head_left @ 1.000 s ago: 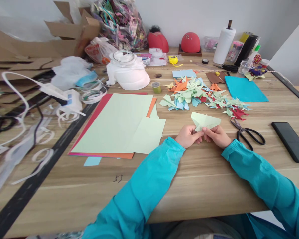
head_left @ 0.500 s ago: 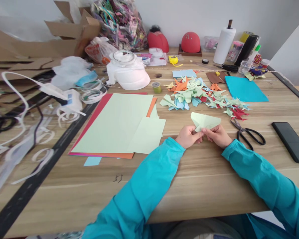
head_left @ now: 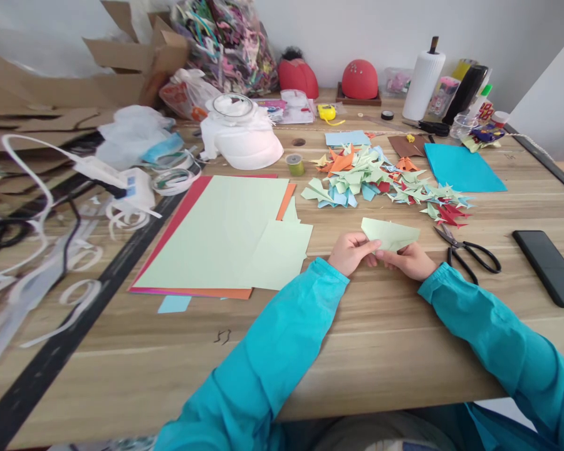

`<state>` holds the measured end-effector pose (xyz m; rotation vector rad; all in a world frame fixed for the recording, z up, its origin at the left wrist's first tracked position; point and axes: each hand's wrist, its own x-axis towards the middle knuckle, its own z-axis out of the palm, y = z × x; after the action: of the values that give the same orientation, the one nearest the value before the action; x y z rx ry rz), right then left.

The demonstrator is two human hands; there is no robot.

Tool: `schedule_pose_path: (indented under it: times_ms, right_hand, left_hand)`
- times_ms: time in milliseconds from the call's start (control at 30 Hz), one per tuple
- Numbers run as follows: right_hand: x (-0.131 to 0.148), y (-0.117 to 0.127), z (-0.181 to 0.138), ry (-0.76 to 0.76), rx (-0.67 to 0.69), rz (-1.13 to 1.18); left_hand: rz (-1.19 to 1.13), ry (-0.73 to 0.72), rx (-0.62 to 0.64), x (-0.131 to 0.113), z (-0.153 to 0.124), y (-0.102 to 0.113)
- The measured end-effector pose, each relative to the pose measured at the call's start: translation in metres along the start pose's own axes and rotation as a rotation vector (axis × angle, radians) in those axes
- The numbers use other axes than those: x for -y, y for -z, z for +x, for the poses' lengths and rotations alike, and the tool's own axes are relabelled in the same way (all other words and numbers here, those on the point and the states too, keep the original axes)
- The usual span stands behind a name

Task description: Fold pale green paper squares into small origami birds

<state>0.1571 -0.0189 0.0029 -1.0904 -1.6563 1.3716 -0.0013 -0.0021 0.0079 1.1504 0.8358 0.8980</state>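
Observation:
A pale green folded paper [head_left: 389, 233] is held just above the wooden table [head_left: 385, 338] between both hands. My left hand [head_left: 352, 252] pinches its near left edge. My right hand [head_left: 408, 260] grips its near right part with closed fingers. Both arms wear teal sleeves. Beyond the paper lies a heap of folded paper figures [head_left: 380, 181] in green, blue, orange and red. Black scissors [head_left: 467, 250] lie just right of my right hand.
A stack of large paper sheets [head_left: 225, 232] lies to the left. A teal sheet [head_left: 460, 168], a black phone [head_left: 548, 266], a paper towel roll [head_left: 422, 84], a white cap [head_left: 242, 141] and cardboard with white strips [head_left: 51, 207] crowd the edges.
The folded green paper has tipped down flatter and lower toward the table. Both hands shifted slightly with it and kept their hold.

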Motion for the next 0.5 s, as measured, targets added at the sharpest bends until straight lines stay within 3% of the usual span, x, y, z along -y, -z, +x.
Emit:
schedule_pose_path:
  times_ms: [267, 500]
  right_hand:
    - [0.0067, 0.0036, -0.0003, -0.095, -0.067, -0.026]
    - [0.0013, 0.0071, 0.002, -0.108, -0.16, 0.132]
  left_hand:
    - [-0.107, 0.063, -0.029, 0.0027, 0.002, -0.0002]
    - [-0.094, 0.081, -0.008, 0.0054, 0.0019, 0.0002]
